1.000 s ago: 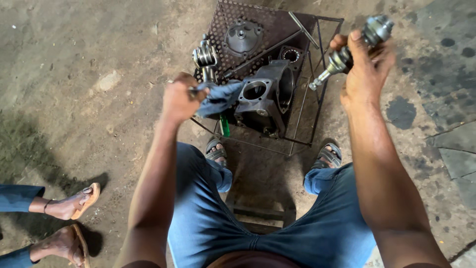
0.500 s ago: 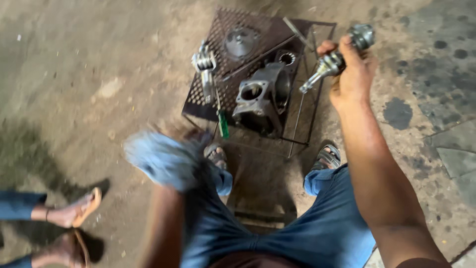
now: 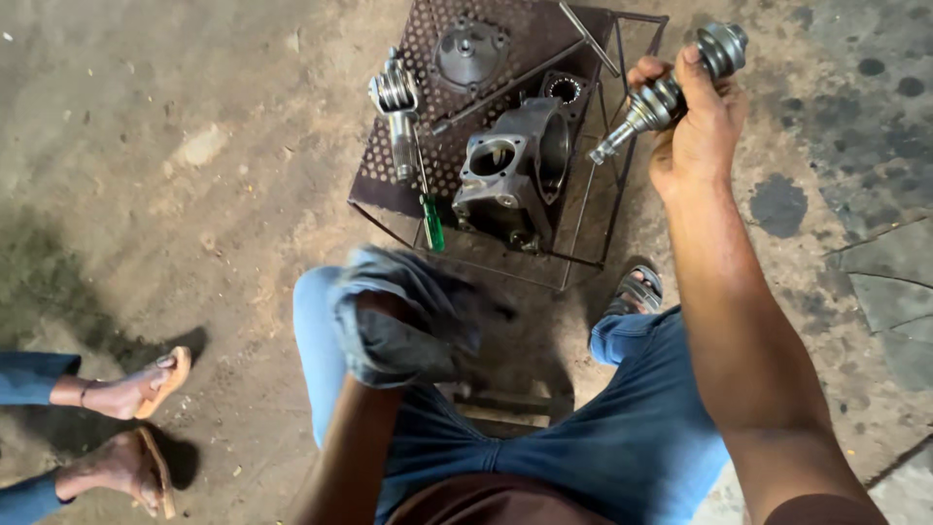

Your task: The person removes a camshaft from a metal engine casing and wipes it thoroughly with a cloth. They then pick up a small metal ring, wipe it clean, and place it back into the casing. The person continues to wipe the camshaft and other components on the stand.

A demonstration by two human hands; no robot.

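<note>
At the far left, two sandalled feet [image 3: 117, 428] of another person rested on the dirt floor [image 3: 194, 194], well apart from the work.

The left hand [image 3: 398, 326] was drawn in low over the person's own left knee, forearm rising from the bottom edge, and it was wrapped in one dark blue-grey rag [image 3: 413, 301]. The cloth hid the fingers, so it could not be told whether they were closed or loose under it.

Beyond the knees stood one rusty perforated metal stand [image 3: 389, 180] on a thin rod frame. On it lay one crankshaft-like steel part [image 3: 397, 102] at the left, one green-handled screwdriver [image 3: 429, 219] just beside it, one round grey cover [image 3: 471, 53] toward the back, one grey cast housing [image 3: 515, 175] with open bores in the middle, and one long T-handled rod [image 3: 544, 63] lying slanted across the plate.

The right hand [image 3: 695, 126] was raised with the arm stretched forward at the stand's right edge, and its fingers [image 3: 646, 73] were clamped around one bright metal shaft [image 3: 671, 92], held in the air, its thin end pointing down-left toward the housing.
</note>
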